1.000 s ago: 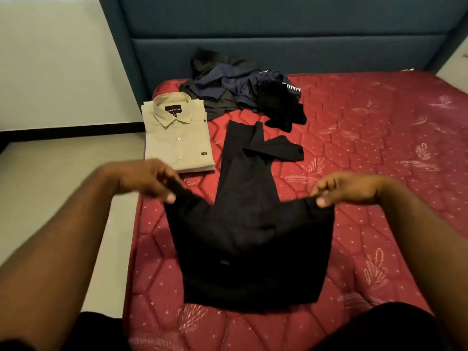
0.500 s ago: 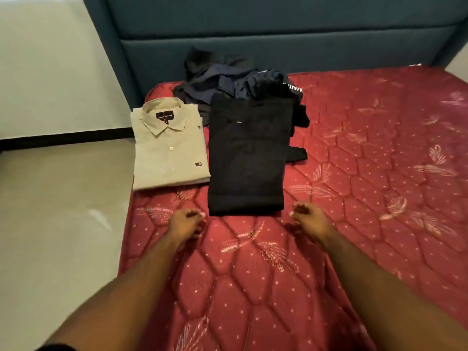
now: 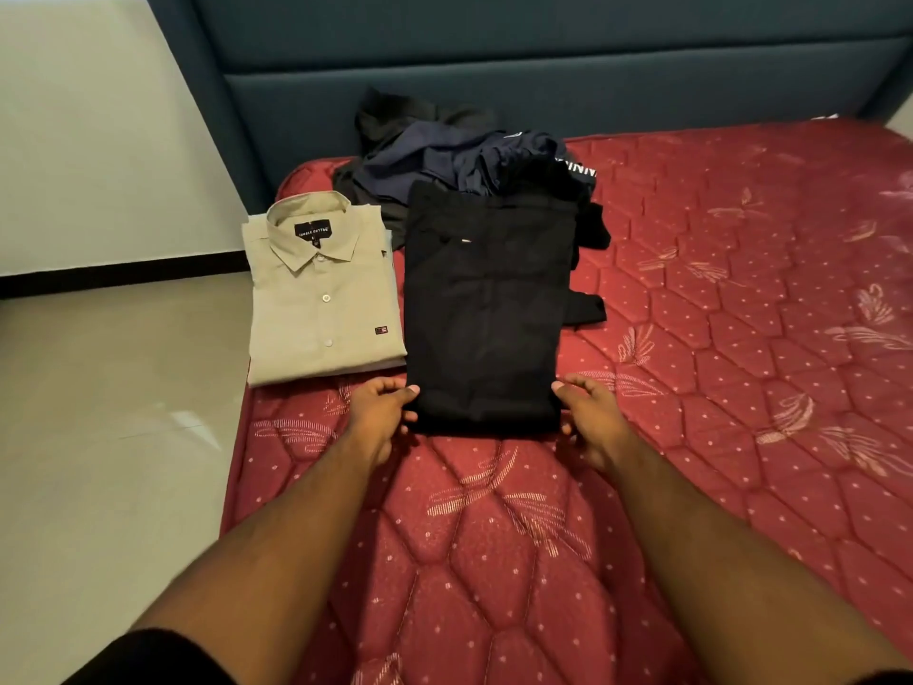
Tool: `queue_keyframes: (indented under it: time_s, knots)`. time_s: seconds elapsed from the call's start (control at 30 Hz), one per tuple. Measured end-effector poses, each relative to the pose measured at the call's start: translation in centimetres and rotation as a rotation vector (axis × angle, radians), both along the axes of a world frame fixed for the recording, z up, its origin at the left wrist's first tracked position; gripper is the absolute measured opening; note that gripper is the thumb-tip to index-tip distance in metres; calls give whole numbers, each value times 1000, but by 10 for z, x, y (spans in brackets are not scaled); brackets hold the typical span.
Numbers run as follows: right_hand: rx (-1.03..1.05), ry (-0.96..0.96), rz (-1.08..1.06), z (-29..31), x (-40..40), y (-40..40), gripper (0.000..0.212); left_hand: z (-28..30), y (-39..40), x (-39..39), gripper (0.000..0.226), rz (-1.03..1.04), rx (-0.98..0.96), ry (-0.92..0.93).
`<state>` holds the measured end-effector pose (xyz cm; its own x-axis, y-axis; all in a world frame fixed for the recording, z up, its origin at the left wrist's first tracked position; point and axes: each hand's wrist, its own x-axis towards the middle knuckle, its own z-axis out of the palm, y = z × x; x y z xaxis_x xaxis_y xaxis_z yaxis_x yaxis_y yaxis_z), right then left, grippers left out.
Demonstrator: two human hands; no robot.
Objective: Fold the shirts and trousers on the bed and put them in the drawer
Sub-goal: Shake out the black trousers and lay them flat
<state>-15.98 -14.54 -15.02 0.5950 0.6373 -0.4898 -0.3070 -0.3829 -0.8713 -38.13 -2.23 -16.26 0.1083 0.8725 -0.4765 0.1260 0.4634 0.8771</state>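
On the red mattress (image 3: 691,338), just right of the folded beige shirt (image 3: 321,299), lie our folded black trousers (image 3: 486,309); L hand (image 3: 380,412) & R hand (image 3: 590,422) pinch their near corners, fingers curled.

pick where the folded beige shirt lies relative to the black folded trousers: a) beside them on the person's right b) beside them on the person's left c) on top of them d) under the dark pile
b: the beige shirt lies flat on the mattress, left of the black trousers.

Left hand (image 3: 383,407) and right hand (image 3: 590,417) grip folded black trousers (image 3: 486,309).
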Motion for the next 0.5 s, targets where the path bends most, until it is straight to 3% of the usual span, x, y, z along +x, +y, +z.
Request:
queue_keyframes:
  time_s: [0.1,0.27,0.33,0.5]
  knots:
    - [-5,-22,70,12,0,-2,26,8,-2,-3,18,-39,23,11]
    - [169,-70,119,47,-1,-26,18,49,-9,-27,32,-127,260,-46]
    - [226,-146,143,71,-4,-36,22,74,-12,-38,38,-221,376,-67]
    - [413,-371,149,157,-18,-50,23,155,-25,-53,28,-259,560,-54]
